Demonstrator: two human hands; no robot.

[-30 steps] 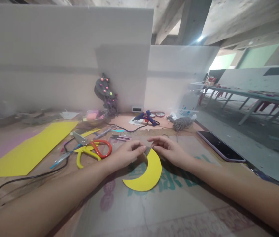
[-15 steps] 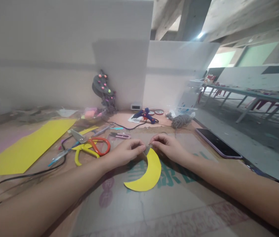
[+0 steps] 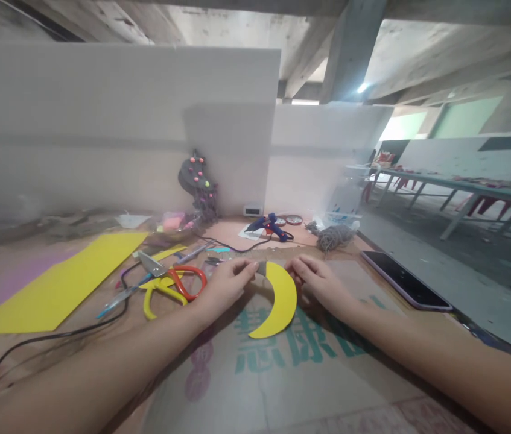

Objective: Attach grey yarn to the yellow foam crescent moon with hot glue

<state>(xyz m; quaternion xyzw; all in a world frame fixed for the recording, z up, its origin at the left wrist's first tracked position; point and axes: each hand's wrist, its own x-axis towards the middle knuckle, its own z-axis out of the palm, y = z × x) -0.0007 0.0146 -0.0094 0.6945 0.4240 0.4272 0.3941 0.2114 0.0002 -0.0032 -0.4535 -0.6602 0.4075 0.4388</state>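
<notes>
A yellow crescent-shaped cutout (image 3: 279, 299) lies on the brown cardboard sheet (image 3: 309, 374) with green print. My left hand (image 3: 224, 284) pinches the crescent's upper tip, fingers closed. Just right of the crescent, my right hand (image 3: 321, 282) rests on the cardboard, fingers curled and pressed at the crescent's outer edge. What its fingertips hold is too small to make out.
Scissors with red and yellow handles (image 3: 169, 280) lie left of my left hand, beside a yellow sheet (image 3: 56, 286) and a black cable (image 3: 47, 337). A blue glue gun (image 3: 268, 226), a grey yarn ball (image 3: 334, 237) and a dark phone (image 3: 404, 279) lie farther back and right.
The crescent has slid away from me and turned more upright, both hands going with it. The view tilted downward slightly.
</notes>
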